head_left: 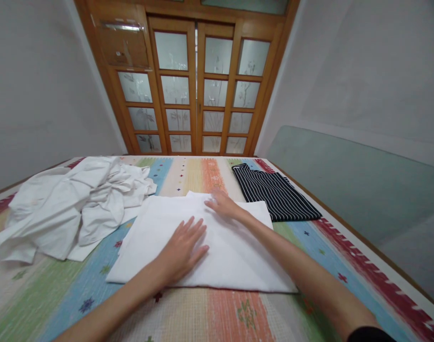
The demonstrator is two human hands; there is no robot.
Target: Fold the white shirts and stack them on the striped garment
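Observation:
A white garment (234, 256), folded into a flat panel, lies in front of me on the striped cloth. My left hand (186, 244) rests palm down on its left half, fingers spread. Toward the far edge of the same garment, my right hand (222, 203) lies flat, its fingertips slightly blurred. Neither hand grips anything. What kind of garment it is cannot be made out.
A crumpled heap of white cloth (91, 194) lies at left. A folded black garment with white stripes (274, 192) sits at the far right. The colourful striped cloth (188, 313) covers the surface. Walls flank both sides, and wooden glazed doors (196, 85) stand beyond.

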